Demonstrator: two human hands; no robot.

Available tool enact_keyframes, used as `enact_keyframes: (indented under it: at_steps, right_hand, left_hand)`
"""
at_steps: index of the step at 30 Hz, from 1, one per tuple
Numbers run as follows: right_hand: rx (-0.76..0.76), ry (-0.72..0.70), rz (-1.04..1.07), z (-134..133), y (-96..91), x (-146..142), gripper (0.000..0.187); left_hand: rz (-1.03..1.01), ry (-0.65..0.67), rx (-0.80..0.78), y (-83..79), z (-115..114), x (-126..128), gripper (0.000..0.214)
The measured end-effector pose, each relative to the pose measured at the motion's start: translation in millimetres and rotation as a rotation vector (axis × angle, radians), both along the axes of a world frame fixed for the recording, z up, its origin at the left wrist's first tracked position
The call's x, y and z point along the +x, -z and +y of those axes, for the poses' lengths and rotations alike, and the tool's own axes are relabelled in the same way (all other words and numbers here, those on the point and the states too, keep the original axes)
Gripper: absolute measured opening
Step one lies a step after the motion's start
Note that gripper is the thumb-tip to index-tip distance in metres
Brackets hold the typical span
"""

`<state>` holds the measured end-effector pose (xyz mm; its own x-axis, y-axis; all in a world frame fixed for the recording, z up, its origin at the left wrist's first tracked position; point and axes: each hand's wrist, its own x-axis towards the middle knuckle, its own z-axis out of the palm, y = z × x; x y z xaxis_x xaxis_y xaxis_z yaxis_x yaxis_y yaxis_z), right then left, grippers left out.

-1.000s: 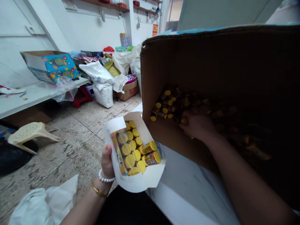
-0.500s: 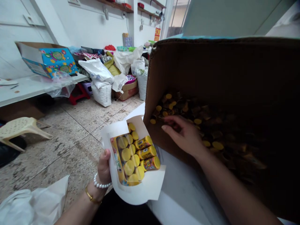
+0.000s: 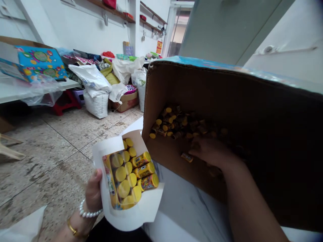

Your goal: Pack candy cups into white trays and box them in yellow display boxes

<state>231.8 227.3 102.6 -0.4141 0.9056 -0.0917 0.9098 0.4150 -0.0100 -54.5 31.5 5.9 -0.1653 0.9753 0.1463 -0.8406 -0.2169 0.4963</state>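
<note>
My left hand (image 3: 94,193), wearing a white bead bracelet, is closed on the edge of a white-and-yellow carton (image 3: 131,220) with a clear window. Rows of small tubs with yellow lids (image 3: 123,189) show through the window. At the carton's open right side, several tubs lie sideways, one of them a tub with a printed label (image 3: 148,182). My right hand (image 3: 209,151) is deep inside a large cardboard box (image 3: 176,168), at a heap of similar tubs (image 3: 174,122). A loose tub (image 3: 187,157) lies by its thumb. Shadow hides the fingers and anything in them.
The big box lies with its opening toward me on a white marbled table (image 3: 181,205). Across the floor stand stuffed white sacks (image 3: 97,101), a red stool (image 3: 66,102) and a table bearing a blue printed box (image 3: 41,62).
My right hand has moved from the heap's left edge farther right and deeper into the box's shadow. A loose tub now shows near its thumb. My left hand keeps hold of the carton; the view has shifted.
</note>
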Motion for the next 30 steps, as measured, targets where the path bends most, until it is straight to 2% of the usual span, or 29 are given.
enact_keyframes:
  at_steps: [3, 5, 7, 11, 14, 16, 19, 22, 24, 26, 27, 29, 30]
  right_hand:
    - [-0.108, -0.101, 0.027, -2, 14.7, -12, 0.021]
    - [-0.115, -0.168, 0.081, -7, 22.0, -29, 0.019]
    - [-0.106, -0.23, 0.271, -16, 21.7, -46, 0.025]
    - [-0.061, -0.389, 0.81, -48, 9.6, -70, 0.04]
    - [-0.013, -0.391, 1.017, -72, 5.7, -84, 0.048]
    - [0.059, -0.416, 1.046, -80, 6.2, -96, 0.036]
    - [0.22, -0.635, 0.891, -80, 5.6, -115, 0.008]
    - [0.287, -0.831, 0.75, -73, 0.3, -125, 0.013]
    - [0.327, -0.803, 0.803, -61, -4.0, -119, 0.018]
    - [0.378, -0.606, 0.799, -42, -5.9, -103, 0.022]
    - [0.39, -0.469, 0.705, -29, -4.9, -93, 0.024]
    - [0.357, -0.241, 0.374, -2, 2.4, -73, 0.028]
    - [0.308, -0.21, 0.228, 12, 8.7, -66, 0.031]
  left_hand:
    - [-0.016, 0.01, 0.003, 0.4, 0, -1, 0.02]
    - [-0.033, 0.023, 0.019, 0.0, 0, 0, 0.019]
    - [-0.047, 0.028, 0.021, 0.2, 0, 2, 0.021]
    - [-0.04, 0.034, 0.015, 3.7, 1, 3, 0.027]
    - [-0.04, 0.062, 0.006, 7.5, 0, 1, 0.029]
    - [-0.05, 0.07, 0.0, 10.9, -2, -1, 0.031]
    - [-0.022, 0.061, 0.014, 18.0, -5, -7, 0.024]
    - [0.008, 0.082, 0.007, 25.0, -8, -11, 0.024]
    - [0.0, 0.084, -0.003, 26.3, -8, -11, 0.029]
    - [-0.014, 0.054, 0.028, 23.1, -7, -8, 0.028]
    - [-0.017, 0.045, 0.053, 19.8, -6, -6, 0.026]
    - [-0.019, 0.06, 0.084, 11.6, -3, -2, 0.025]
    - [-0.017, 0.081, 0.086, 7.4, -2, 0, 0.025]
